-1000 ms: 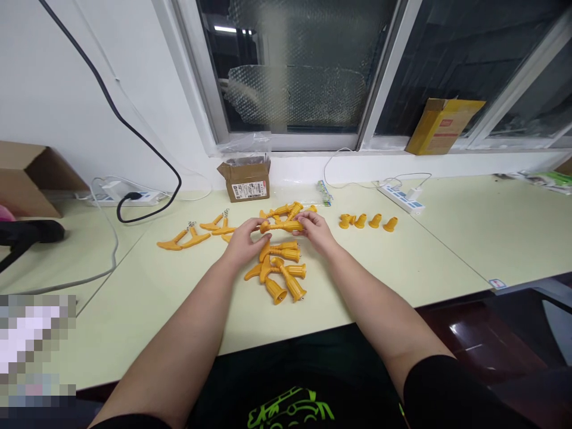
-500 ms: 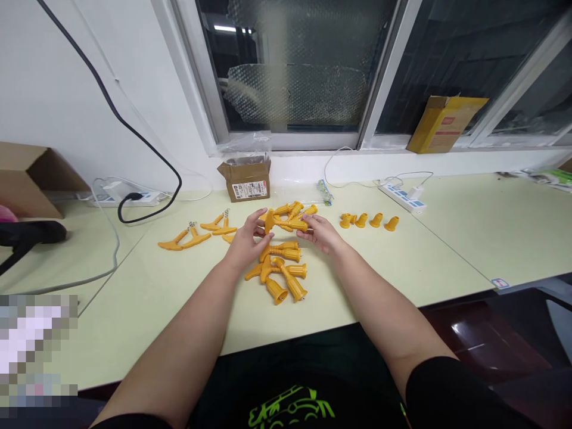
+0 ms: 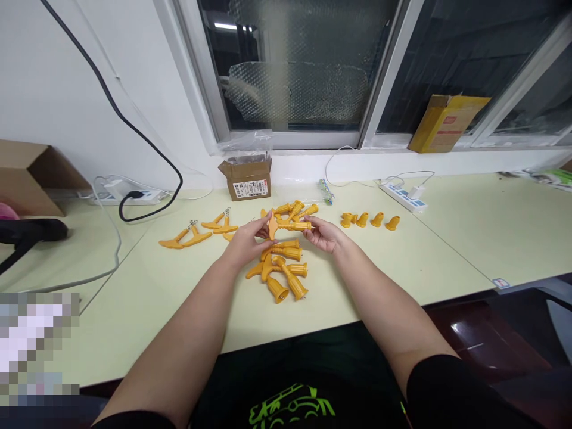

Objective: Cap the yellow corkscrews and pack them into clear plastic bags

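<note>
Between my hands a yellow T-handled tool (image 3: pixel 291 226) is held level above the table. My left hand (image 3: pixel 254 238) grips its crosspiece, while my right hand (image 3: pixel 325 235) pinches the ribbed sleeve end. Below and behind it lie several similar yellow tools (image 3: pixel 292 281), handles mostly to the left. Left of my left hand are several T-handles (image 3: pixel 196 238) with small metal coils at their tips. A row of several loose yellow sleeves (image 3: pixel 376 220) stands to the right.
An opened small carton (image 3: pixel 250 182) and a clear plastic bag (image 3: pixel 299 193) lie by the wall. Power strips (image 3: pixel 404 196) with cables sit at the back right and back left. A larger cardboard box (image 3: pixel 27 179) stands at the far left.
The held tool has turned so its shaft lies more level and its crosspiece faces the camera more. My right hand has shifted slightly right.
</note>
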